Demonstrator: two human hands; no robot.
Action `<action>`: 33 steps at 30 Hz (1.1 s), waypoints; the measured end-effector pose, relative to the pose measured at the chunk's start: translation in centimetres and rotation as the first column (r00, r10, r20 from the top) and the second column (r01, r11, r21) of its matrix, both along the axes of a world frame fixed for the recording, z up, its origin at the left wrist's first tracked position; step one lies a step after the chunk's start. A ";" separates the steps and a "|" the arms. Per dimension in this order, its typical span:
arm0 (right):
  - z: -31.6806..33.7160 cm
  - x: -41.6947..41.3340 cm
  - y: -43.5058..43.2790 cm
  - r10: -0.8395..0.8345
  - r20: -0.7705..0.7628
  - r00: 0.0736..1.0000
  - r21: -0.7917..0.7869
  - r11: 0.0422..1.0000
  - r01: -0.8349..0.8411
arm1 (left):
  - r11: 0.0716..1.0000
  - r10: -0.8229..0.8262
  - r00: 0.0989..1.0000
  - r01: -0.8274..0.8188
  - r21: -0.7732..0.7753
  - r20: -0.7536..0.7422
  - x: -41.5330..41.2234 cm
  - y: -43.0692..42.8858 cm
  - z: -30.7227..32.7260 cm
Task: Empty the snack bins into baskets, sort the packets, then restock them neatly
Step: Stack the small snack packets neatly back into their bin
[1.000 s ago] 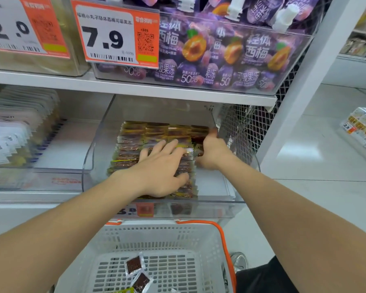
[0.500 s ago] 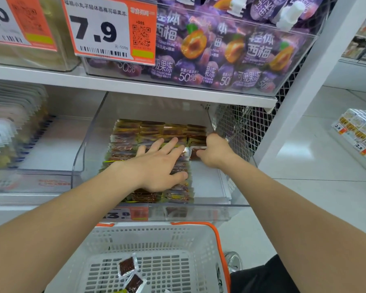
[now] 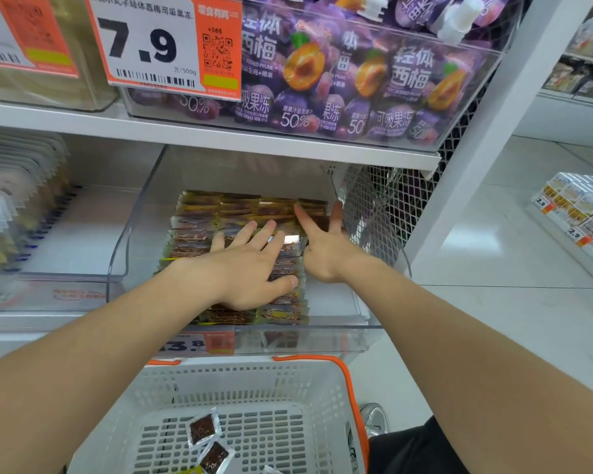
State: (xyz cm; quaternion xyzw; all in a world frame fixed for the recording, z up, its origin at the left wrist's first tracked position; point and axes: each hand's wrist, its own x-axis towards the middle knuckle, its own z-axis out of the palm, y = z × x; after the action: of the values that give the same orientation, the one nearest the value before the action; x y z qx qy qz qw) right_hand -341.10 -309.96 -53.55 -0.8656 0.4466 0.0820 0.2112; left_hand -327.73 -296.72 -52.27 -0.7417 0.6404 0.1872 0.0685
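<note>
A clear plastic bin (image 3: 131, 234) on the middle shelf holds neat rows of small brown-and-yellow snack packets (image 3: 199, 217). My left hand (image 3: 250, 265) lies flat on top of the packet rows, fingers spread and straight. My right hand (image 3: 326, 248) is at the right end of the rows, fingers extended and splayed against the packets near the bin's right wall. Below the shelf stands a white basket (image 3: 322, 381) with an orange handle; a few dark packets (image 3: 202, 431) lie on its floor.
The bin above (image 3: 476, 107) is full of purple prune jelly pouches, with a 7.9 price tag (image 3: 165, 42). Another clear bin (image 3: 18, 186) with pale packets is at the left. A white upright post (image 3: 500, 131) and mesh panel (image 3: 384, 213) bound the right side.
My right hand has opened from a curled grip at the packets' right end to splayed fingers. The left hand stays flat on the rows. The camera has moved closer.
</note>
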 end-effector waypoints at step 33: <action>-0.7 -0.3 -0.1 0.093 -0.080 0.992 -0.227 0.968 -0.109 | 0.989 -0.026 1.000 0.028 -0.146 0.012 0.9 -0.5 -0.9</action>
State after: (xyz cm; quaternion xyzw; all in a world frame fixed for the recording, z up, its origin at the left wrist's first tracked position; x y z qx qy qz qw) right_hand -341.44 -310.07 -54.21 -0.9026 0.4155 0.0698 0.0890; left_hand -326.83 -297.22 -53.21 -0.7370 0.6619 0.1353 0.0199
